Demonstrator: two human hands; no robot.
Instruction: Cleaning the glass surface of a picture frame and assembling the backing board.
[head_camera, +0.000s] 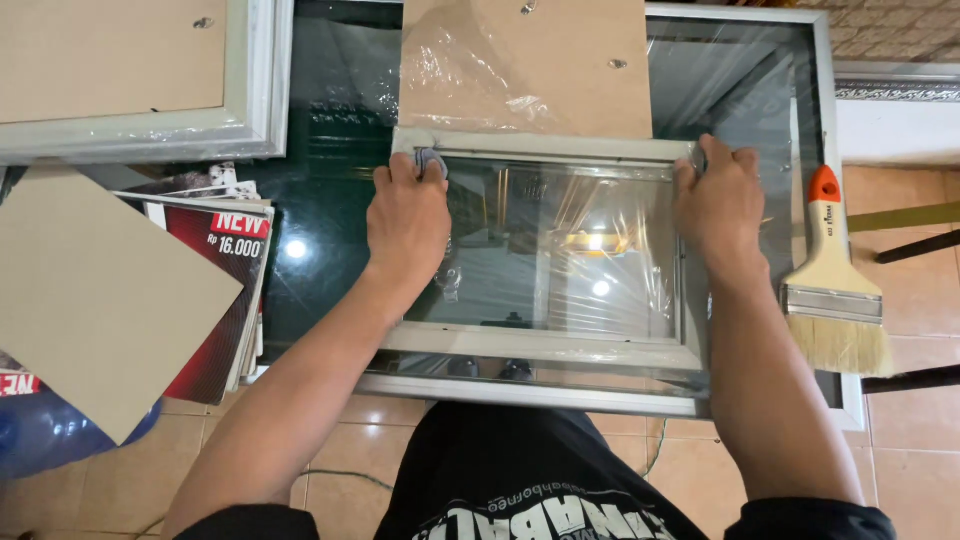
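Plastic-wrapped picture frame (545, 265), flat on glass counter (330, 120), is gripped at far corners by left hand (407, 222) (small grey object pinched) and right hand (718, 208); slick film could slip, frame dropped against glass.

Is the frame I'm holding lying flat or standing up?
Lying flat. The frame rests face-up on the glass table, left hand and right hand gripping its far corners.

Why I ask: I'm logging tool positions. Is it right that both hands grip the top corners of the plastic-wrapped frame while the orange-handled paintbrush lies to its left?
Not quite. The paintbrush lies to the right of the frame, beside the right hand, as the head view shows. The left hand and the right do grip the frame's top corners.
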